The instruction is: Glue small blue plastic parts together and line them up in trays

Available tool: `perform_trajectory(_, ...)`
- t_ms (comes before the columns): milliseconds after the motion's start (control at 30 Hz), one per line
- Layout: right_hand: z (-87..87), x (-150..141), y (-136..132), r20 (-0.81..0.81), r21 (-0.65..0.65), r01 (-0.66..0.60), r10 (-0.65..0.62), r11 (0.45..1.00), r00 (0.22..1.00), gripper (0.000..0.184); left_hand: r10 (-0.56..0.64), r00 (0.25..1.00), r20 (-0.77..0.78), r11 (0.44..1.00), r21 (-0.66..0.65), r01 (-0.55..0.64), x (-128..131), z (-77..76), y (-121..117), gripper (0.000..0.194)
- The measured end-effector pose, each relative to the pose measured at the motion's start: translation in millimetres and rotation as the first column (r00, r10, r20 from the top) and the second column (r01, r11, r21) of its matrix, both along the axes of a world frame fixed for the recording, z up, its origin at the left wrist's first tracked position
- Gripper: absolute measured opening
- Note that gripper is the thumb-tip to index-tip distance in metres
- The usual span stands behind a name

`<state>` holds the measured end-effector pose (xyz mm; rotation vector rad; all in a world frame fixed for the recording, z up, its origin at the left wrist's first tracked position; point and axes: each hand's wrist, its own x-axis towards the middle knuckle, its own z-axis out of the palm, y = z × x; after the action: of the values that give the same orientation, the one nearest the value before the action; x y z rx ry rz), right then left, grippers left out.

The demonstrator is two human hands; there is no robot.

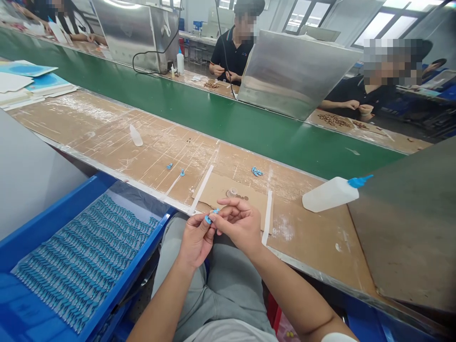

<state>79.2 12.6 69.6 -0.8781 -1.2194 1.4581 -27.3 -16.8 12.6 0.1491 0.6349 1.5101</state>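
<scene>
My left hand (195,240) and my right hand (239,222) meet above my lap at the table's near edge. Together their fingertips pinch a small blue plastic part (210,217). Just beyond the hands, on a taped cardboard patch (249,194), lies a small clear ring-like piece (232,192) with tiny brown bits beside it. Loose blue parts (256,171) lie farther out on the table, with two more (175,169) to the left.
A blue bin (117,280) at my left holds rows of several blue parts. A white squeeze bottle (333,193) with a blue nozzle lies at the right beside a grey panel (409,228). A green conveyor belt (221,116) runs beyond, with people seated across it.
</scene>
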Motion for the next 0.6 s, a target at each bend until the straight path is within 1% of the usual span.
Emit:
perform_trajectory(100, -1.4, -0.5, -0.5, 0.03, 0.032, -0.02, 0.019, 0.999, 0.999, 0.039, -0.048, 0.999, -0.001, 0.999, -0.001, 0.048, -4.3, -5.0, -1.8, 0.023)
perform_trajectory(200, -3.5, -1.2, 1.0, 0.031, 0.021, -0.071, 0.07, 0.997, 0.997, 0.04, -0.093, 0.996, -0.01, 0.996, 0.001, 0.093, -7.3, -7.3, -3.4, 0.025)
perform_trajectory(300, -6.7, -3.3, 3.4, 0.025, -0.024, -0.096, 0.096, 0.995, 0.995, 0.041, -0.088, 0.996, 0.006, 0.996, -0.029, 0.088, -10.2, -5.2, -3.4, 0.024)
perform_trajectory(367, -10.4, -6.7, 6.4, 0.019, -0.05, -0.098, 0.099, 0.994, 0.995, 0.038, -0.068, 0.997, 0.021, 0.997, -0.043, 0.069, -13.6, -2.2, -1.9, 0.023)
perform_trajectory(433, -16.1, -12.9, 13.0, 0.006, -0.042, -0.046, 0.046, 0.998, 0.999, 0.033, -0.031, 0.998, 0.048, 0.998, -0.061, 0.033, -18.8, 0.8, 0.5, 0.023)
perform_trajectory(500, -24.3, -22.5, 26.3, 0.02, -0.007, 0.07, -0.07, 0.998, 0.997, 0.031, 0.036, 0.995, 0.091, 0.992, -0.122, -0.025, -26.2, 3.2, 2.6, 0.017)
perform_trajectory(567, -35.1, -35.1, 47.2, 0.102, 0.072, 0.19, -0.196, 0.979, 0.975, 0.034, 0.113, 0.985, 0.132, 0.977, -0.197, -0.086, -35.0, 4.5, 3.6, 0.014)
perform_trajectory(600, -41.4, -42.1, 59.8, 0.172, 0.136, 0.22, -0.242, 0.966, 0.955, 0.037, 0.147, 0.978, 0.149, 0.969, -0.221, -0.112, -39.6, 4.7, 3.4, 0.016)
